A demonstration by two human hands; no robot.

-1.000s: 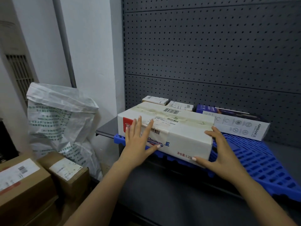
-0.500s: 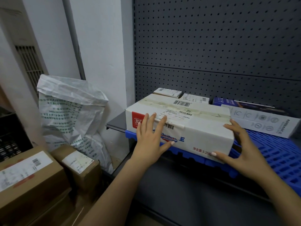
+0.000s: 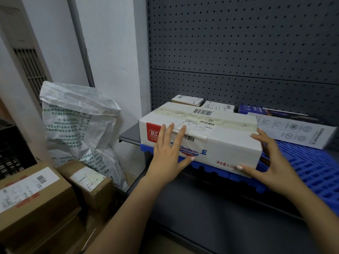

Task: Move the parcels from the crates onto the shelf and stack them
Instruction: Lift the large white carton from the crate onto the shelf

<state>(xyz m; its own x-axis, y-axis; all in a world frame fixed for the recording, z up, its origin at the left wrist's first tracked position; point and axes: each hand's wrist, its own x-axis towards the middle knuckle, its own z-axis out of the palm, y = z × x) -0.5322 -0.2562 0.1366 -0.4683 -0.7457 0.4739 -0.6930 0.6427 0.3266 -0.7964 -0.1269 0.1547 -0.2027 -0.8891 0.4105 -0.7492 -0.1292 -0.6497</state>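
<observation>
– Left hand [image 3: 168, 154], how does it lie?
– Flat, with straight fingers pressed on the front face of the white taped cardboard parcel [image 3: 220, 129].
– And the right hand [image 3: 271, 162]?
– Spread round the parcel's right front corner, thumb on the lower edge.
– Where is the parcel?
– Resting on the blue slatted plastic pallet [image 3: 311, 167] on the grey metal shelf [image 3: 130, 133], just in front of two small labelled parcels [image 3: 188, 99] and beside a long white carton [image 3: 297, 131].

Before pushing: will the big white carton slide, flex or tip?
Probably stiff: the white carton shows crisp edges. Likely hefty: its side prints 3.25kg. Low and wide, so tipping seems unlikely; the slotted blue pallet may drag.
</observation>
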